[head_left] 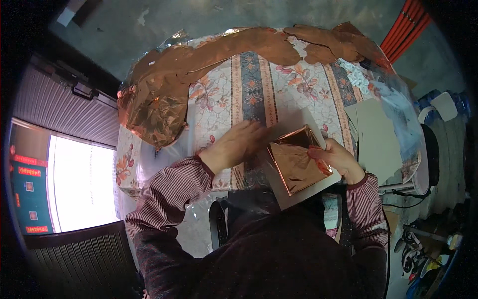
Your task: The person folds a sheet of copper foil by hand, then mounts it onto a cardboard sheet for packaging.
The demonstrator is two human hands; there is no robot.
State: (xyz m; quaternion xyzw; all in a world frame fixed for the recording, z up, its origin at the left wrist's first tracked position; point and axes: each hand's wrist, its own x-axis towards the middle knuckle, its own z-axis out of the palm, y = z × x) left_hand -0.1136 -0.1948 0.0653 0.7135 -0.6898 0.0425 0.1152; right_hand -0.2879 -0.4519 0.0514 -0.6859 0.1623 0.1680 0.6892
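Observation:
A grey rectangular board is tilted in front of me at the table's near edge. A smaller square of shiny copper-coloured foil lies against its face. My right hand is closed at the board's right side, with the thumb over the foil; its other fingers are partly hidden. Just left of the board is my left hand, its fingers smeared by motion near the board's upper left edge. Whether it touches the board I cannot tell.
Large crumpled copper-coloured sheets run along the table's far edge and down its left side. Grey boards lie at the right, near white crumpled material. A floral cloth covers the table. Orange-red poles stand beyond.

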